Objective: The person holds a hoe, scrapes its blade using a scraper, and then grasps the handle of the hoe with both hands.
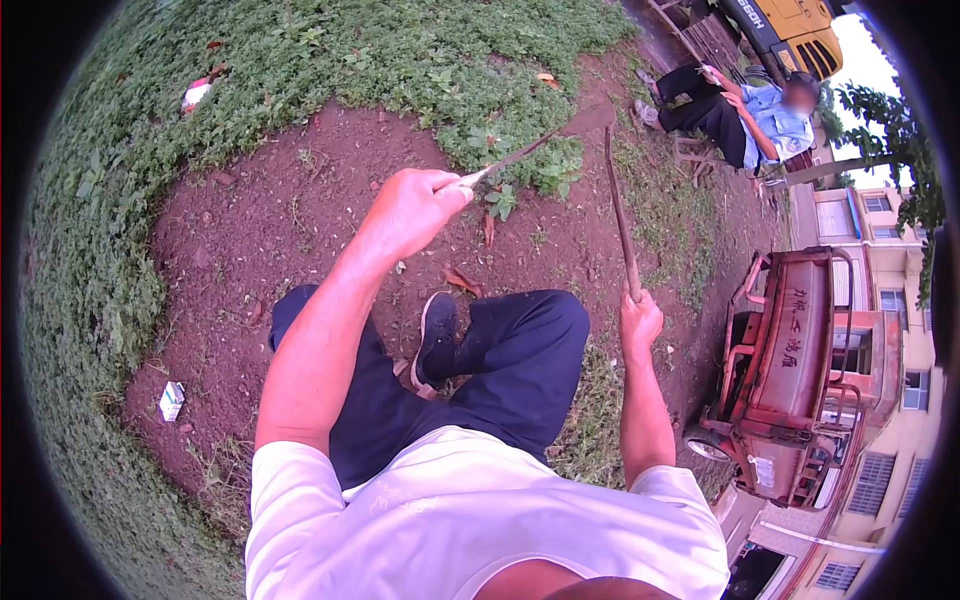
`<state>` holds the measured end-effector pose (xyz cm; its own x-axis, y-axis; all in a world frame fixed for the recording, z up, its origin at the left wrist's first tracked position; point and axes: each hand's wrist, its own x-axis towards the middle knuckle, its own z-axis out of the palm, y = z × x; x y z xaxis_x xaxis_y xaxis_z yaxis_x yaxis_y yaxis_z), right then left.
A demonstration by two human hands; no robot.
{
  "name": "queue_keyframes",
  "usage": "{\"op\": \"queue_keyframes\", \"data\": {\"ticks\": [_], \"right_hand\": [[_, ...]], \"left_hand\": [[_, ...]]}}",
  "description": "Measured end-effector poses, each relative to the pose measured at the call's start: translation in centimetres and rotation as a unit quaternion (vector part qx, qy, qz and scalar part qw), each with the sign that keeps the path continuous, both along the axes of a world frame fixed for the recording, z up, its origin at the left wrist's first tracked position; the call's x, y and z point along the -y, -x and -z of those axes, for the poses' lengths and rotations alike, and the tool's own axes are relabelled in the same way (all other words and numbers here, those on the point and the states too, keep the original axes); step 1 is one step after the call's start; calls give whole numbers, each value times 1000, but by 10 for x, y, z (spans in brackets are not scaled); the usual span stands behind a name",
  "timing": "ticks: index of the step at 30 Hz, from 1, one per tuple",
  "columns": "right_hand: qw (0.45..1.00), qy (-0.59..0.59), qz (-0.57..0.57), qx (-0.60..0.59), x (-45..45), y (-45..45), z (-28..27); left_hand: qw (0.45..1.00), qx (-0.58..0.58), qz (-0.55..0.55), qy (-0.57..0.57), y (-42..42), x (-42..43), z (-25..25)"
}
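My left hand (415, 208) is closed round the pale end of a thin tool (510, 160), whose dark, narrow length points away to the upper right. My right hand (641, 325) grips the near end of a long brown stick-like handle (619, 210), which runs up and away from me. The far ends of both come close together at a flat brown, blade-like piece (590, 121). Which of the two it belongs to, and whether they touch, I cannot tell. Beneath them lies bare reddish soil (370, 150) with low green plants (500, 203).
Dense ground cover (100, 200) borders the soil. A small carton (172, 401) and a red-white wrapper (197, 93) lie on the left. To the right, a seated person (735, 115) in a blue shirt is near a yellow machine (795, 35); a red cargo vehicle (790, 330) stands before buildings.
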<state>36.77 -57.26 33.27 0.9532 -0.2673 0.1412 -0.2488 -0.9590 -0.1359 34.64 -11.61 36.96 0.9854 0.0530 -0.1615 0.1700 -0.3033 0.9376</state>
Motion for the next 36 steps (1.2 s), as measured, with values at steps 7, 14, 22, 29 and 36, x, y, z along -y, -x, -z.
{"op": "queue_keyframes", "data": {"ticks": [7,14,22,29,36], "right_hand": [[999,40,-25,6,0,5,4],[996,72,-42,9,-1,2,2],[998,51,-18,27,3,6,8],[996,88,-30,17,-8,6,5],[992,93,-79,39,-3,17,3]], "left_hand": [[1000,10,2,-19,-2,9,2],[999,-1,31,-36,9,7,-5],[1000,6,-27,-10,2,-10,3],[999,-20,-4,-26,2,-10,-5],[999,-28,-5,-41,1,-14,7]]}}
